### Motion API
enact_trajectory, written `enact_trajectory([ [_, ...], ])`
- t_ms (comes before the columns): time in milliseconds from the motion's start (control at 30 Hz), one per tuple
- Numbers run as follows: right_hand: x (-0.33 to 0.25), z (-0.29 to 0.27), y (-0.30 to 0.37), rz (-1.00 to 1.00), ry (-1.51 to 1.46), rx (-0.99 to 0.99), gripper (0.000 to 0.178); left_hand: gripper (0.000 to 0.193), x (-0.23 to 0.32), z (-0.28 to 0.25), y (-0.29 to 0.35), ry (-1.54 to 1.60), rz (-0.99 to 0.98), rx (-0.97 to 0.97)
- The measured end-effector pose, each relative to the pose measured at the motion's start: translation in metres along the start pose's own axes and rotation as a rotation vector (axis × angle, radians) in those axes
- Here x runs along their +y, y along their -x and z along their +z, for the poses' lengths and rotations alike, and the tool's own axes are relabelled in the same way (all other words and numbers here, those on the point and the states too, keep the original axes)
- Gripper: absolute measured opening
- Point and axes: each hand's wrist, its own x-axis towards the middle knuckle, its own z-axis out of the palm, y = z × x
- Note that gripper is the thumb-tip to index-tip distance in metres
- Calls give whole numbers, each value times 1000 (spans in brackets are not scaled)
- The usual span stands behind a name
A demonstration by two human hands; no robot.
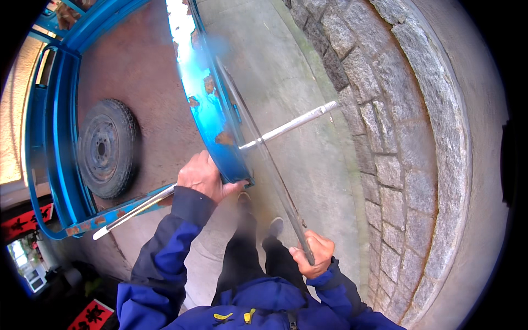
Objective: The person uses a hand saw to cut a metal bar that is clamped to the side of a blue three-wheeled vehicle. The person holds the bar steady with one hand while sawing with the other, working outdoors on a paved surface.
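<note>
My right hand (315, 254) is closed round the near end of a long, slim, saw-like metal tool (280, 190). A thin strip runs along its grey bar, and its far end blurs beside the cart's blue side panel (206, 99). The tool crosses a pale metal tube (300, 121) just right of the panel. My left hand (204, 177) grips the panel's near end, fingers over the inner side and thumb on the end. Another length of pale tube (135, 212) shows left of my left wrist; whether both lengths are one tube is hidden by hand and panel.
A spare wheel with a black tyre (109, 148) stands in the rusty cart bed (148, 71) at the left. A stone wall (401, 165) curves along the right. My shoes (276, 226) are on the concrete ground (330, 187). Red paper pieces (91, 316) lie lower left.
</note>
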Motion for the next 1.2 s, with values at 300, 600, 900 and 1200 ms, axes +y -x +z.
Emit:
enact_trajectory([
  [300, 22, 2, 14, -122, -53, 36, 28, 54, 12, -4, -3, -95, -93, -97],
  [600, 46, -12, 56, -202, -4, -2, 30, 56, 17, -5, -4, -116, -140, -141],
  [900, 46, -17, 55, -224, -17, -7, 30, 60, 18, -3, -3, -97, -142, -113],
  [1200, 52, -12, 37, -230, 3, -41, 33, 59, 13, 4, 0, -97, -82, -29],
])
